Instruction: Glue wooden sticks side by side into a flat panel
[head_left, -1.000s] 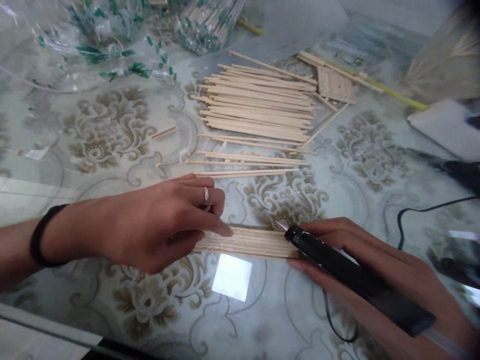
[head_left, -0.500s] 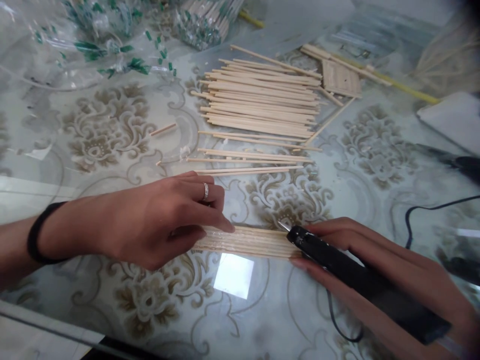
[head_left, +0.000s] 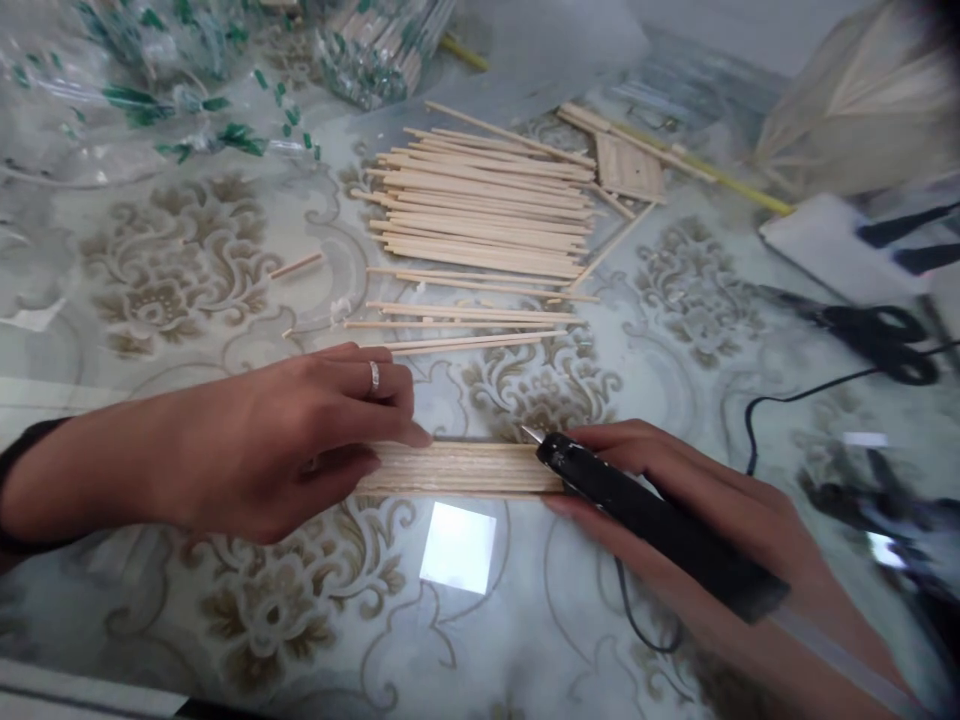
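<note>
A flat strip of wooden sticks (head_left: 465, 468) laid side by side, with a shiny coat on top, lies across the glass tabletop in front of me. My left hand (head_left: 292, 435), wearing a ring, pinches its left end between thumb and forefinger. In my right hand (head_left: 660, 480) is a black hot glue gun (head_left: 652, 520), its metal nozzle pointing up-left above the strip's right end. A translucent glue stick (head_left: 832, 655) sticks out at its back. Fingertips of that hand also touch the strip's right end.
Beyond my hands lie a pile of loose sticks (head_left: 480, 200), several separate sticks, and a small stick panel (head_left: 630, 167). Scissors (head_left: 862, 325) and a black cord (head_left: 795, 390) are on the right. Plastic wrappers (head_left: 180, 110) and a bagged bundle of sticks (head_left: 375, 50) occupy the back left.
The view has shifted right, bringing the scissors further into sight. Both hands keep their holds, and the strip's top now faces the camera a little more flatly.
</note>
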